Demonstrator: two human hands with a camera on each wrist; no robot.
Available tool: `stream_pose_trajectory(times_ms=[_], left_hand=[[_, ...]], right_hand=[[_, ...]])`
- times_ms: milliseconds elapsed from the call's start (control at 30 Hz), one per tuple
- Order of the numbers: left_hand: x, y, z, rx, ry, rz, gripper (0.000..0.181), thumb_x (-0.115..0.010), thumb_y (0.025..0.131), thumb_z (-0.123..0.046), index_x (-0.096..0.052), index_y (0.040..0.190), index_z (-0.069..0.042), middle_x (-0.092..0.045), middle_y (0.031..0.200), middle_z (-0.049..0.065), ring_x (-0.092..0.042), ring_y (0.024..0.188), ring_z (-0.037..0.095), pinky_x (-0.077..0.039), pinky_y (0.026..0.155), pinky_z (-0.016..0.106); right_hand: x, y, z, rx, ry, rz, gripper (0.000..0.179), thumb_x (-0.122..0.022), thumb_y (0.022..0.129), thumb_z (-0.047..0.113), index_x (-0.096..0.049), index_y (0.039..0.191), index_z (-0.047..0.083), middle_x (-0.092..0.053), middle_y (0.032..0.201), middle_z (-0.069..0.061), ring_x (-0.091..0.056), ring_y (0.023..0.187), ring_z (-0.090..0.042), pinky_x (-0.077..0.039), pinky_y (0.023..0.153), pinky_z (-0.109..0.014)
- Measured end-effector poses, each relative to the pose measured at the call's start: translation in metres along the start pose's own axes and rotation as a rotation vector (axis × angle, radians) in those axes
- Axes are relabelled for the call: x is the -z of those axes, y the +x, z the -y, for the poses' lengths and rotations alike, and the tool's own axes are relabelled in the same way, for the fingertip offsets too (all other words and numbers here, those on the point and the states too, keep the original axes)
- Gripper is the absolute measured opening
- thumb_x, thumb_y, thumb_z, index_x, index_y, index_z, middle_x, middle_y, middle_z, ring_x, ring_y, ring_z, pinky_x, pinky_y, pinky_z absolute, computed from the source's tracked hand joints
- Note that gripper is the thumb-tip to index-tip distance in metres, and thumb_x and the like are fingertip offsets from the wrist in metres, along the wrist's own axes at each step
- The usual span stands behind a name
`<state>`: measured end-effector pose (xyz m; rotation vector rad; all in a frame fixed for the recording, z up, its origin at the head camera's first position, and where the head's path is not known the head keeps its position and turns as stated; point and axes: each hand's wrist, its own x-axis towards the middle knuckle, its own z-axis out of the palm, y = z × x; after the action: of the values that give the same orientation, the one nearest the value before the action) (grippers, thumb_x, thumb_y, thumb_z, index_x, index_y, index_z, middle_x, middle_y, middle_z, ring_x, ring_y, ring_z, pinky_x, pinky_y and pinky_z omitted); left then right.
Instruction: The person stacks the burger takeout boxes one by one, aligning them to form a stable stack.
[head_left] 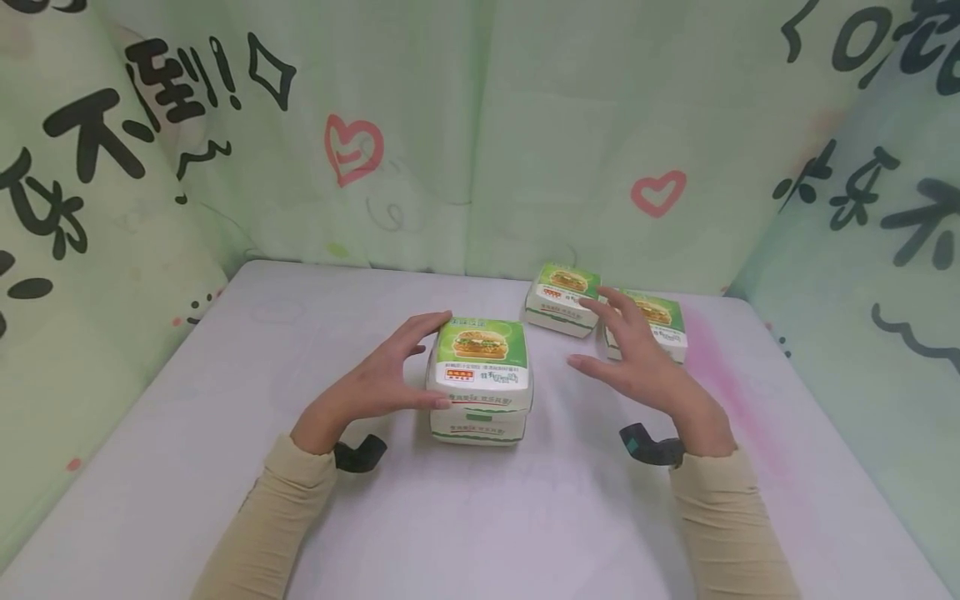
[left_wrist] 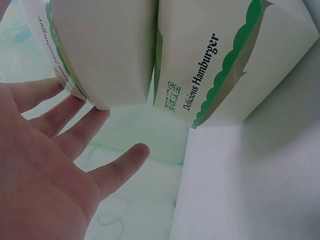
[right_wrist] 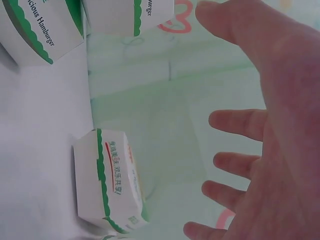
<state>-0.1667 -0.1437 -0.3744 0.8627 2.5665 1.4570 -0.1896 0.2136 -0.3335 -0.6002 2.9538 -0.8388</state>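
Left hand (head_left: 371, 383) on closed upper box (head_left: 482, 358)

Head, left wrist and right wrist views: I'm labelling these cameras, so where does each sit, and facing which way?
Head: on the person's head, facing forward and down at the stacked boxes; left hand, right hand and both sleeves show.
Left wrist: on that wrist, facing the stacked boxes; only the left hand shows.
Right wrist: on that wrist, facing a separate box and the green backdrop; only the right hand shows.
Both wrist views share the stacked boxes, seen from opposite sides.
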Motion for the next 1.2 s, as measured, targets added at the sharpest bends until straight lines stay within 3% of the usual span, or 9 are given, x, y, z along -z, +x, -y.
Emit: stream_pose_trajectory(times_ms=[267, 567, 1033, 1200], left_hand=[[-0.001, 0.0, 0.0, -0.001, 0.013, -0.004, 0.104, -0.087, 0.075, -0.032, -0.025, 0.157, -0.021, -0.027, 0.16, -0.003, -0.029, 0.146, 0.017, -0.036, 0.117, 0.05], [0.0, 0.001, 0.0, -0.007, 0.027, -0.02, 0.103, -0.087, 0.074, -0.03, -0.027, 0.157, -0.02, -0.03, 0.159, -0.003, -0.031, 0.145, 0.016, -0.038, 0.117, 0.049], [-0.001, -0.001, -0.001, -0.003, 0.048, -0.028, 0.103, -0.088, 0.074, -0.031, -0.027, 0.157, -0.02, -0.03, 0.159, -0.003, -0.031, 0.145, 0.017, -0.039, 0.116, 0.049], [-0.001, 0.0, 0.0, -0.02, 0.052, -0.029, 0.103, -0.088, 0.074, -0.031, -0.028, 0.157, -0.019, -0.03, 0.159, -0.003, -0.032, 0.145, 0.017, -0.039, 0.116, 0.049]], right_hand=[[0.004, -0.001, -0.013, -0.008, -0.047, -0.027, 0.082, -0.069, 0.089, 0.047, -0.029, 0.155, 0.017, -0.009, 0.164, -0.015, -0.012, 0.148, -0.043, -0.025, 0.111, -0.073], [0.012, -0.004, -0.034, -0.029, -0.012, -0.038, 0.08, -0.069, 0.091, 0.042, -0.029, 0.155, 0.014, -0.008, 0.164, -0.016, -0.017, 0.145, -0.044, -0.03, 0.109, -0.07], [0.022, -0.006, -0.054, -0.149, -0.098, 0.005, 0.094, -0.069, 0.087, 0.054, -0.022, 0.157, 0.013, -0.004, 0.164, -0.02, -0.011, 0.145, -0.049, -0.024, 0.109, -0.075], [0.024, -0.003, -0.066, -0.144, -0.124, -0.004, 0.09, -0.069, 0.088, 0.051, -0.025, 0.155, 0.01, -0.007, 0.162, -0.024, -0.011, 0.144, -0.05, -0.023, 0.108, -0.075]])
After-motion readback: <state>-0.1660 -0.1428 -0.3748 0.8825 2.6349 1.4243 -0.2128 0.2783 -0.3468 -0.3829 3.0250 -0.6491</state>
